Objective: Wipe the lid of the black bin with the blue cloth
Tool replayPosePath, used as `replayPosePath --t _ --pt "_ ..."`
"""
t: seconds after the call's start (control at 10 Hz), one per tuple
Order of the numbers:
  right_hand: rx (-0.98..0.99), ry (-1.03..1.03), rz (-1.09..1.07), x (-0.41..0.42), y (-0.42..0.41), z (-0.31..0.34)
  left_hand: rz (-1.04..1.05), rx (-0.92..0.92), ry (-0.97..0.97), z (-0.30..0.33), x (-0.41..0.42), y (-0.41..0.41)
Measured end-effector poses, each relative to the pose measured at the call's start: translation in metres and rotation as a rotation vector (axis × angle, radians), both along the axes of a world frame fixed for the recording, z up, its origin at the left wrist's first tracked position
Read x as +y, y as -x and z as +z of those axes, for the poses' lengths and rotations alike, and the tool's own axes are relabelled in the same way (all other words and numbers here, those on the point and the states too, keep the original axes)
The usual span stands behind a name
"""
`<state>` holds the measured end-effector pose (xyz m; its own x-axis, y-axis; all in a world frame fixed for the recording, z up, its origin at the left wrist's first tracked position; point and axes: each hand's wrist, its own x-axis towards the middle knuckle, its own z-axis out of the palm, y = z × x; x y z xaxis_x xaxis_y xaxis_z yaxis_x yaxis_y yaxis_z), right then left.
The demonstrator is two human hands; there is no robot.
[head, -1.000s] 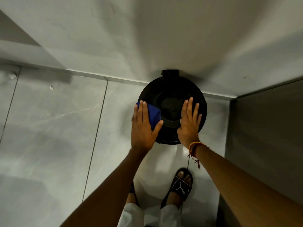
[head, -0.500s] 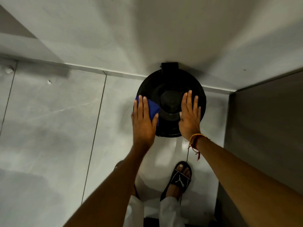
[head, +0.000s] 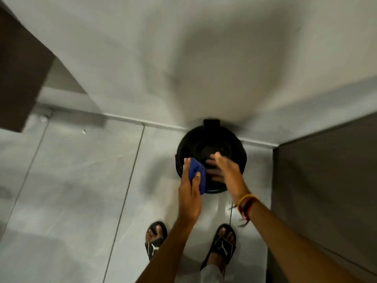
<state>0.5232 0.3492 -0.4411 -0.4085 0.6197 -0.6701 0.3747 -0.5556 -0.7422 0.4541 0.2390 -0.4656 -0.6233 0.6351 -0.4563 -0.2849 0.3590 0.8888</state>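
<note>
The round black bin (head: pixel 212 139) stands on the floor against the wall, seen from above, its lid dark with a raised centre. My left hand (head: pixel 189 190) grips the folded blue cloth (head: pixel 196 176) between thumb and fingers at the lid's near-left edge. My right hand (head: pixel 226 170) hovers over the near part of the lid, turned on its side with fingers spread toward the cloth; it is blurred and holds nothing. Red and yellow threads circle the right wrist.
Grey floor tiles (head: pixel 81 190) spread to the left. A pale wall (head: pixel 183 68) rises behind the bin, a dark panel (head: pixel 330 180) closes the right side, and a dark block (head: pixel 18 78) juts in at upper left. My feet in black slides (head: pixel 223 244) stand close before the bin.
The view has pulled back and up. Both hands lifted from lying flat on the lid; the left hand now pinches the cloth, and the right hand swung inward toward it.
</note>
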Motion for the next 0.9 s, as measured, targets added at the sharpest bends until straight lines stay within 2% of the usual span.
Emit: replayPosePath --t 0.1,0.2,0.3,0.4,0.5,0.6,0.7,0.8,0.9 --pt "0.147 0.073 0.084 -0.021 0.049 0.090 -0.147 0.155 -0.008 0.088 0.003 0.050" --pt "0.202 -0.061 0.011 -0.034 0.103 0.174 -0.316 0.405 0.029 0.182 -0.008 0.102" --pt "0.267 -0.060 -0.055 -0.044 0.150 0.241 -0.207 0.288 0.012 0.267 -0.035 0.164" --pt "0.421 0.094 -0.054 -0.062 0.207 0.303 0.017 0.135 -0.030 0.344 -0.074 0.243" --pt "0.557 0.236 0.053 -0.096 0.276 0.353 0.111 -0.038 -0.040 0.396 -0.117 0.317" --pt "0.552 0.268 0.166 -0.137 0.347 0.388 0.243 -0.042 0.017 0.429 -0.166 0.385" --pt "0.506 0.331 0.264 -0.169 0.394 0.402 0.338 0.054 0.138 0.435 -0.194 0.446" --pt "0.404 0.289 0.347 -0.186 0.418 0.410 0.307 0.078 0.322 0.429 -0.201 0.488" --pt "0.339 0.192 0.342 -0.183 0.408 0.413 0.325 0.078 0.426 0.419 -0.202 0.495"
